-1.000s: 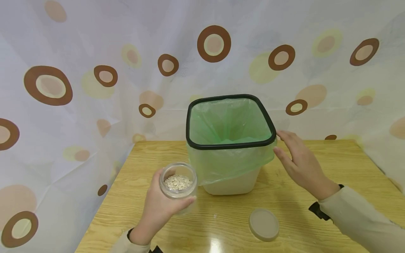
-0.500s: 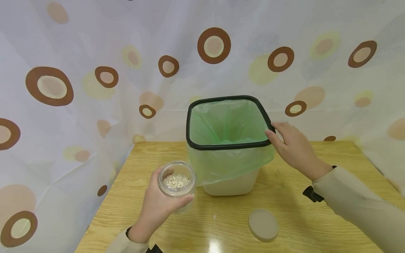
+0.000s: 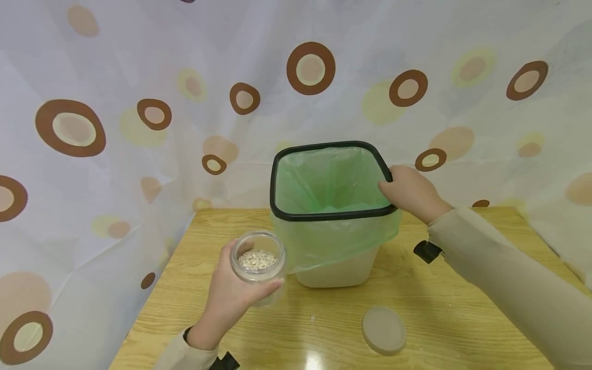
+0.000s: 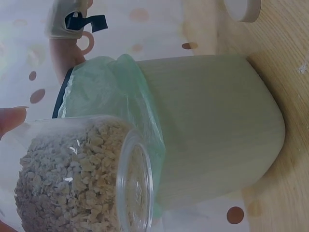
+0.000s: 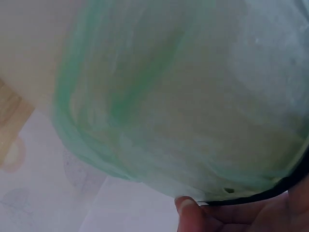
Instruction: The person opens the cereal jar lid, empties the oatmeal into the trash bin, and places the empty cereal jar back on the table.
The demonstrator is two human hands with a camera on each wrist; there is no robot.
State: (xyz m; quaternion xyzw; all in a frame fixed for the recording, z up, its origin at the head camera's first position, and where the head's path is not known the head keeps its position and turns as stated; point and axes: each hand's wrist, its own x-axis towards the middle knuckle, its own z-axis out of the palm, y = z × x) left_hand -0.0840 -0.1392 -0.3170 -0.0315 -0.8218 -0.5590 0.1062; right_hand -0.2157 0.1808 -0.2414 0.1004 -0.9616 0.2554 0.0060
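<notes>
My left hand (image 3: 228,295) grips a clear jar (image 3: 260,278), held upright with its mouth uncovered. Oats (image 3: 257,259) fill part of it; the left wrist view shows the oat flakes (image 4: 72,179) through its wall. Just to the right stands a whitish trash bin (image 3: 337,275) lined with a green bag (image 3: 319,244), whose edge folds over the outside beneath a black rim (image 3: 330,216). My right hand (image 3: 409,190) grips the rim's right side, thumb inside. In the right wrist view, curled fingers (image 5: 193,215) show under the rim.
A round beige lid (image 3: 384,330) lies flat on the wooden table (image 3: 333,334), in front of the bin and to its right. Behind and to the left hangs a pale sheet (image 3: 194,46) patterned with brown and yellow circles.
My right hand has come from beside the bin's right corner onto its rim, moving up and left, and now holds it. The left hand with the jar has barely moved.
</notes>
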